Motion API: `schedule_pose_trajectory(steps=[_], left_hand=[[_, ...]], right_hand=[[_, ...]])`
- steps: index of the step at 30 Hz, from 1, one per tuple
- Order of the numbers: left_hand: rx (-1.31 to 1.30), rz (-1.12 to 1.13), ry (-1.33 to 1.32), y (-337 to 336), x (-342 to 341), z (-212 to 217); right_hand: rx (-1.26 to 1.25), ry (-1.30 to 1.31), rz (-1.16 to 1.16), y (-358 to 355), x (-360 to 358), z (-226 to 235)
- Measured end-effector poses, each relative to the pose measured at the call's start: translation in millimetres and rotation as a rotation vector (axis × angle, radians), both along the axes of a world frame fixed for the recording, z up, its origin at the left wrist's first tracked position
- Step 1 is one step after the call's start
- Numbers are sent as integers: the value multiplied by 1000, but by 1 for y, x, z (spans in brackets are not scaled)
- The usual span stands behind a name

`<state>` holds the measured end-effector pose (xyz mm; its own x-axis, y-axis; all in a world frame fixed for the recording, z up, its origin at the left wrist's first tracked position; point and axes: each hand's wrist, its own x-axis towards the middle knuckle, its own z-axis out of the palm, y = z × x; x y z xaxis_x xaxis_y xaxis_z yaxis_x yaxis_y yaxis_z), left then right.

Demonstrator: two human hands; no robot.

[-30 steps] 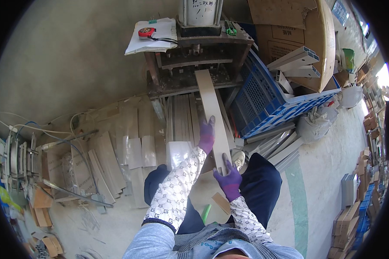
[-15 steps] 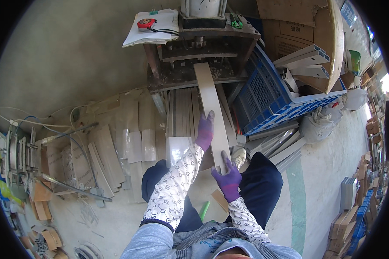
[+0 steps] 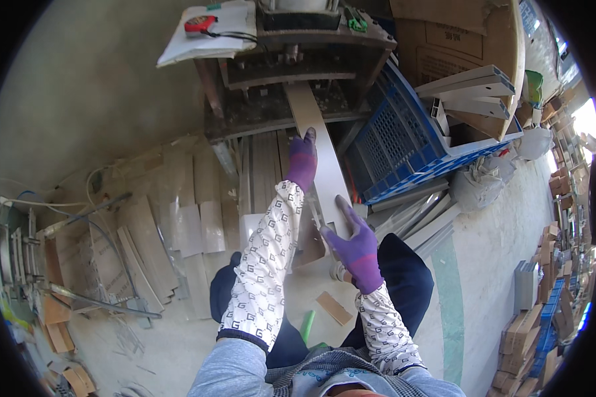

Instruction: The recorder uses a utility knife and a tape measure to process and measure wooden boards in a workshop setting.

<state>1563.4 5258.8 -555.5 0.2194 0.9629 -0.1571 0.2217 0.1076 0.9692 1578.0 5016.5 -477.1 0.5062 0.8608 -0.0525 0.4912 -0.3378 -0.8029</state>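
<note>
A long, flat, pale metal profile [image 3: 328, 173] slants away from me, its far end inside the press machine [image 3: 347, 74]. My left hand [image 3: 302, 162], in a purple glove, closes on the profile's left edge about midway along, thumb on top. At the near end, my right hand [image 3: 357, 250], gloved alike, grips the profile with thumb on the left and fingers over the right side. The far tip lies under the machine's crossbar and is hidden.
On the machine's left top lie white papers [image 3: 212, 40] and a red tape measure [image 3: 199, 24]. A blue crate [image 3: 397, 142] with several pale profiles stands tilted at right, beside cardboard [image 3: 444, 43]. More profiles [image 3: 265, 162] lie below the machine. A plastic bag [image 3: 480, 184] sits by the crate.
Both hands have moved forward with the profile, pushing its far end deeper into the press machine. My view has also shifted slightly.
</note>
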Motion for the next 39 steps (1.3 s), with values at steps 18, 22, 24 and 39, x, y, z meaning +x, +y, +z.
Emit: schedule_pose_trajectory(steps=[18, 22, 24, 39], left_hand=[[-29, 52, -38, -12, 16, 11], [-28, -22, -37, -17, 22, 9], [-58, -59, -22, 8, -1, -20], [177, -231, 276, -51, -143, -55]], right_hand=[[-12, -36, -41, -2, 6, 6], [-100, -118, 22, -12, 17, 8], [-227, -117, 88, -11, 7, 23], [-157, -417, 77, -37, -11, 8]])
